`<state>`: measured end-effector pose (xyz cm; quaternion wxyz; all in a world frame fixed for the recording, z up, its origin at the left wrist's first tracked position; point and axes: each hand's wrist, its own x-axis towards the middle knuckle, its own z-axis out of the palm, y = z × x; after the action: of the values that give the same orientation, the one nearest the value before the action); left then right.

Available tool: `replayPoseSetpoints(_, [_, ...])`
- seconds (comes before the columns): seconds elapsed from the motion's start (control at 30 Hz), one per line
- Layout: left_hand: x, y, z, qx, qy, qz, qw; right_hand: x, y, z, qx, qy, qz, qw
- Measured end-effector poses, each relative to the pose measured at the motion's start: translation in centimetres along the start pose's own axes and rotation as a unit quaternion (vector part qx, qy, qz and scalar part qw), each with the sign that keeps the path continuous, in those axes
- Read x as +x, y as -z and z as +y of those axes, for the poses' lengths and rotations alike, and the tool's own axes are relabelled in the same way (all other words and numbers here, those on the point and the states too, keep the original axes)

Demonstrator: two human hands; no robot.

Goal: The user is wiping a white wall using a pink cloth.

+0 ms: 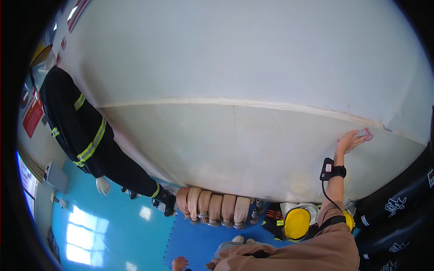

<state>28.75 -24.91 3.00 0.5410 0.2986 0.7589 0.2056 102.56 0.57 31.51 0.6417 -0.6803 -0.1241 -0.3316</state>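
Right hand (pixel 347 142) holds pink-edged cloth (pixel 365 134) at wall (pixel 271 149), just below trim (pixel 307 108). Best: flat fingers, even pressure, overlapping strokes. Left hand (pixel 180 263) low; can't tell its grip.

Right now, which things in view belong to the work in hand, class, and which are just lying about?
In use:
- crumpled pink-edged cloth, in the right hand
- pale wall, where the cloth is held

Not in use:
- rolled tan hoses
- yellow helmet
- uniformed mannequin, standing

Glossy turquoise floor (pixel 129 230), bright window (pixel 27 178)
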Motion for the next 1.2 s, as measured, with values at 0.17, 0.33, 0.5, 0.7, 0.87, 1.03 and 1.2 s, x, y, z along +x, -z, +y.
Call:
replayPoseSetpoints(0.17, [-0.6,-0.5,0.1,-0.032,0.006,-0.007,0.999,-0.3,-1.0,-1.3,-0.019,-0.091,0.05,0.994])
replayPoseSetpoints(0.33, [-2.0,-0.9,-4.2,-0.188,0.034,0.008,0.981,-11.0,-3.5,-10.3,-0.027,-0.029,0.019,0.999])
replayPoseSetpoints(0.5, [-3.8,-2.5,-3.5,-0.274,0.032,0.026,0.961,-25.1,-3.8,-20.5,0.03,0.146,-0.165,0.975])
replayPoseSetpoints(0.7, [-6.1,-3.7,-7.5,-0.279,0.054,0.071,0.956,-33.1,-3.8,-26.0,0.107,0.355,-0.395,0.841])
replayPoseSetpoints(0.87, [-9.6,-4.2,-6.0,-0.313,0.106,0.053,0.942,-31.5,-3.7,-25.2,0.139,0.44,-0.418,0.783])
replayPoseSetpoints(1.03, [-7.2,-3.5,-2.1,-0.416,0.034,0.024,0.908,-24.8,-2.5,-20.2,0.042,0.497,-0.407,0.765])
replayPoseSetpoints(1.2, [-0.9,-0.7,-1.4,-0.226,0.029,0.02,0.973,-17.4,-0.9,-12.0,-0.062,0.409,-0.266,0.871])
